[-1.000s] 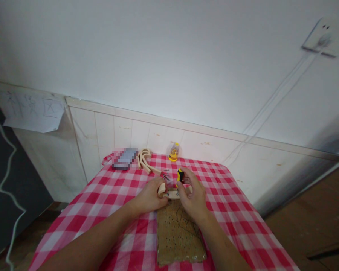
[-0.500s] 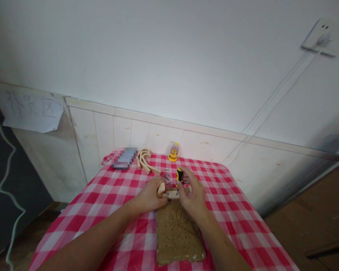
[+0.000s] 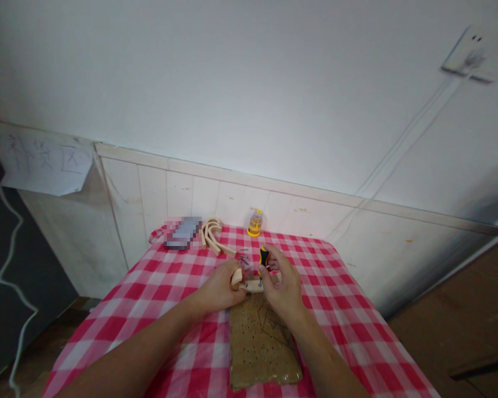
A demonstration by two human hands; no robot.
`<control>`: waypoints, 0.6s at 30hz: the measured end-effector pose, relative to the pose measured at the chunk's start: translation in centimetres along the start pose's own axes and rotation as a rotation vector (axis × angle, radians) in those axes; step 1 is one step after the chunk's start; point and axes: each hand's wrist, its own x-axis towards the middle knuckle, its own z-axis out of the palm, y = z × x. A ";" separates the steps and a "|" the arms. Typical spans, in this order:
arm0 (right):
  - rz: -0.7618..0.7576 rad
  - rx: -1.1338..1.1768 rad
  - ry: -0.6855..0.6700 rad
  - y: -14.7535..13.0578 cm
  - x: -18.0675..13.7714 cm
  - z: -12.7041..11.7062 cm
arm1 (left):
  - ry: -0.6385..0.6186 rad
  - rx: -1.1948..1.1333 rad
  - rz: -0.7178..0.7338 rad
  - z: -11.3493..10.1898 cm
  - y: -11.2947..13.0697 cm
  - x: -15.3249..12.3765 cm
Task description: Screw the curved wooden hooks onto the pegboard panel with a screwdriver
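Observation:
My left hand (image 3: pixel 223 287) is closed around the left end of a pale wooden piece (image 3: pixel 254 286), which lies across the far end of a brown cardboard sheet (image 3: pixel 263 348). In my right hand (image 3: pixel 284 284), fingers and thumb grip a yellow and black screwdriver (image 3: pixel 263 261) held upright. The screwdriver's tip points down at a screw in the wood, and a second screw stands to its left. Small holes and drawn lines mark the cardboard. Just beyond my hands, several loose screws (image 3: pixel 243 258) lie on the cloth.
Curved wooden pieces (image 3: pixel 212 235) lie at the back, beside a pixelated phone-like object (image 3: pixel 183 232). A clear case with a yellow base (image 3: pixel 255 223) stands near the wall. A red and white checked cloth (image 3: pixel 157 309) covers the table, and the white wall (image 3: pixel 249 99) rises behind it.

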 end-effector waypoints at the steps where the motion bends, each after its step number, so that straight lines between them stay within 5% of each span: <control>1: -0.004 0.000 0.001 0.0 0.0 0.0 | 0.000 0.000 0.000 0.0 0.0 0.0; 18: -0.029 -0.021 -0.012 0.0 -0.2 0.1 | -0.007 -0.030 0.022 -0.1 0.2 0.0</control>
